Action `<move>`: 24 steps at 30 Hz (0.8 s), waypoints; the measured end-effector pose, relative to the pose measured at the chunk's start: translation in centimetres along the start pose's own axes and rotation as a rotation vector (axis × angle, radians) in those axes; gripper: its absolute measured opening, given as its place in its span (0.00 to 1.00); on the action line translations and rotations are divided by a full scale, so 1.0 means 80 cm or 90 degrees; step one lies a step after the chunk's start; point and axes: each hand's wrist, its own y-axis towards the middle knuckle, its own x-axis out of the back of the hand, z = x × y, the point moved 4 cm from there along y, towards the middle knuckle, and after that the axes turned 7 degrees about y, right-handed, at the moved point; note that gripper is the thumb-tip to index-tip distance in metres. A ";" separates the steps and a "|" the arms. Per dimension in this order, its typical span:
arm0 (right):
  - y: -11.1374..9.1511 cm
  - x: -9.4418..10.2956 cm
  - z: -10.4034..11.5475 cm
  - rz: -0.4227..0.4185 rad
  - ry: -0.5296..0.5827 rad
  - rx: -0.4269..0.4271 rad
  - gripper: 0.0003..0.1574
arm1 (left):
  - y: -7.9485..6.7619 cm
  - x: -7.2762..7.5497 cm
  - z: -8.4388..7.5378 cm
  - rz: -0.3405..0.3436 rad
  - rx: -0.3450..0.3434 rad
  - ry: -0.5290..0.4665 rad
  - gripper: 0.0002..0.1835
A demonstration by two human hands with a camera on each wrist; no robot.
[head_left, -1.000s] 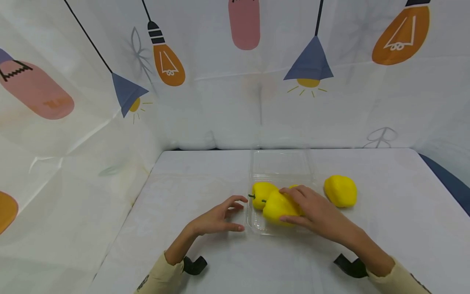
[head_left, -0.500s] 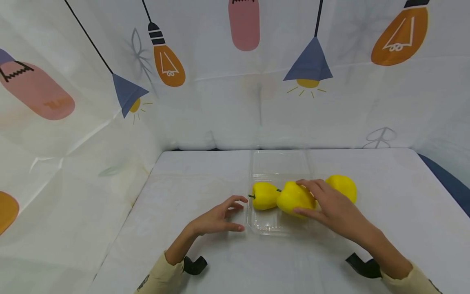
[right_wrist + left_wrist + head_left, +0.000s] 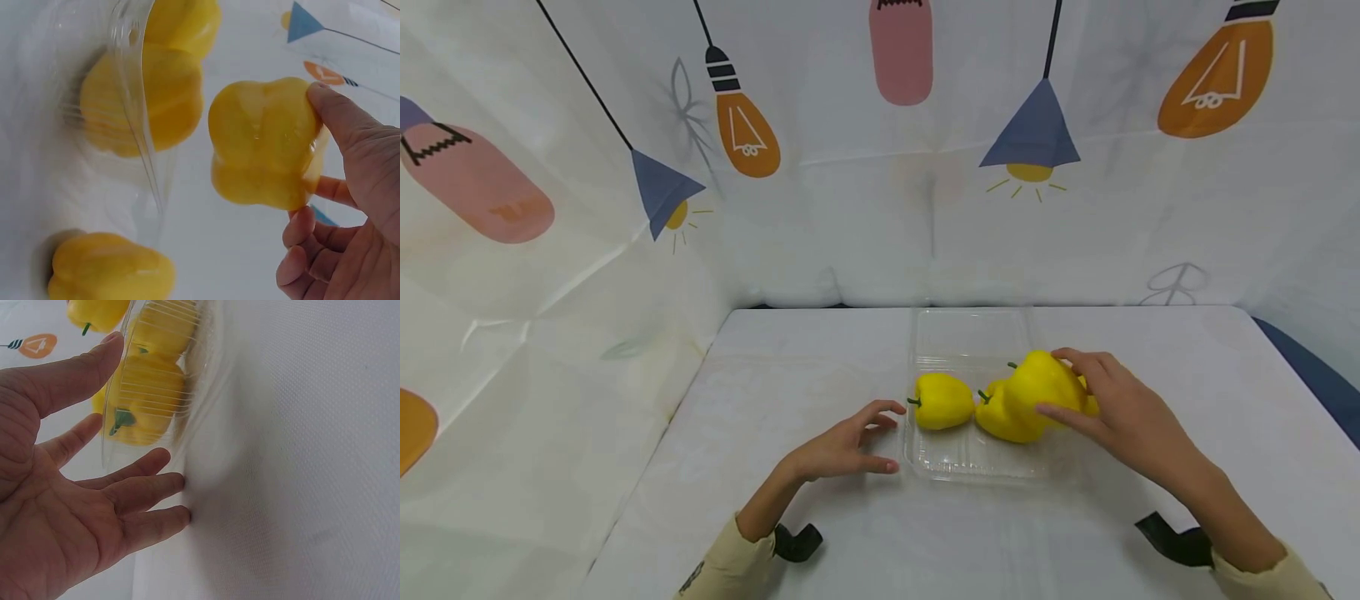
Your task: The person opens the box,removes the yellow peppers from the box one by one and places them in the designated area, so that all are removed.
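My right hand (image 3: 1138,417) grips a yellow bell pepper (image 3: 1043,385), raised over the right side of a clear plastic clamshell box (image 3: 947,467). In the right wrist view, the thumb and fingertips hold the pepper (image 3: 265,144) at its sides. Inside the box sit a yellow pepper (image 3: 943,400) at the left and another yellow pepper (image 3: 1000,417), partly hidden behind the raised one. My left hand (image 3: 846,442) is beside the box's left wall, fingers spread and loosely bent, holding nothing. In the left wrist view, its thumb (image 3: 81,378) overlaps the box rim.
To the right of the box a further yellow pepper (image 3: 109,269) lies on the white table (image 3: 820,350), mostly hidden in the head view. The box's clear lid (image 3: 973,333) is folded back toward the patterned cloth wall (image 3: 850,225).
My right hand has carried its pepper rightward and upward, uncovering part of the pepper behind it in the box. The left hand has stayed in place.
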 end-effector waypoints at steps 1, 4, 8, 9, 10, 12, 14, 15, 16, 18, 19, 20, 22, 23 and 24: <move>0.000 0.002 -0.002 -0.003 0.000 -0.003 0.43 | 0.000 0.000 0.000 0.000 0.000 0.000 0.37; 0.000 0.008 -0.009 -0.011 -0.006 -0.011 0.43 | 0.000 0.000 0.000 0.001 0.004 -0.004 0.37; 0.001 0.019 -0.021 -0.006 -0.014 -0.045 0.43 | -0.001 0.000 0.000 0.003 0.008 -0.005 0.37; 0.001 0.022 -0.024 -0.003 -0.014 -0.057 0.43 | 0.000 0.000 0.000 0.003 0.009 -0.005 0.37; 0.002 0.025 -0.028 -0.001 -0.015 -0.067 0.44 | 0.000 0.000 0.000 0.003 0.009 -0.005 0.37; 0.003 0.029 -0.035 0.002 -0.016 -0.087 0.44 | 0.000 0.000 0.000 0.003 0.011 -0.005 0.37; 0.004 0.033 -0.040 -0.001 -0.017 -0.098 0.45 | -0.001 0.000 0.000 0.003 0.013 -0.006 0.37; 0.004 0.034 -0.043 -0.003 -0.018 -0.103 0.45 | 0.000 0.000 0.000 0.003 0.014 -0.007 0.37; 0.004 0.036 -0.046 -0.006 -0.020 -0.106 0.45 | 0.000 0.001 0.000 0.003 0.014 -0.007 0.37; 0.003 0.037 -0.051 -0.010 -0.019 -0.117 0.45 | 0.000 0.001 0.000 0.003 0.014 -0.006 0.37; 0.003 0.038 -0.053 -0.011 -0.018 -0.122 0.45 | 0.000 0.001 0.000 0.003 0.014 -0.005 0.37; 0.003 0.040 -0.056 -0.012 -0.018 -0.127 0.45 | 0.000 0.001 0.000 0.003 0.013 -0.004 0.37; 0.003 0.042 -0.062 -0.013 -0.012 -0.138 0.45 | 0.000 0.001 0.000 0.003 0.012 -0.003 0.38; 0.003 0.043 -0.066 -0.013 -0.010 -0.143 0.46 | 0.000 0.000 0.000 0.003 0.010 0.000 0.37; 0.003 0.044 -0.069 -0.016 -0.009 -0.148 0.46 | 0.000 0.000 0.000 0.003 0.010 0.000 0.37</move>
